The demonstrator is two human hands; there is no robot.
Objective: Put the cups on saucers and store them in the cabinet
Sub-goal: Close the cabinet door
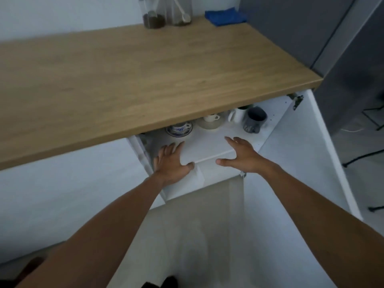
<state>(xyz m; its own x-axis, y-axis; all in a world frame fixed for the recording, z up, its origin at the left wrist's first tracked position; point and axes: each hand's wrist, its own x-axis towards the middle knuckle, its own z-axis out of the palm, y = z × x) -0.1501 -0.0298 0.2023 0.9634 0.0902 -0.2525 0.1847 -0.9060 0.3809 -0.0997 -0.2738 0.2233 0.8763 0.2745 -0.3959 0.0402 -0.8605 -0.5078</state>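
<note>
Under the wooden counter the cabinet is open, and its white shelf [209,144] carries the crockery. A blue-and-white cup sits on a matching saucer [179,129] at the left of the shelf. Beside it a white cup rests on a cream saucer [211,121]. Further right stand a white mug [236,115] and a dark grey mug [254,120]. My left hand [172,163] and my right hand [242,153] hover flat over the shelf's front edge, fingers spread, holding nothing. The back of the shelf is hidden by the counter.
The wooden counter [145,75] overhangs the cabinet. Two glass jars [166,13] and a blue cloth [225,16] stand at its back. The white cabinet door [301,163] hangs open on the right. A grey tall unit [332,38] rises at the right.
</note>
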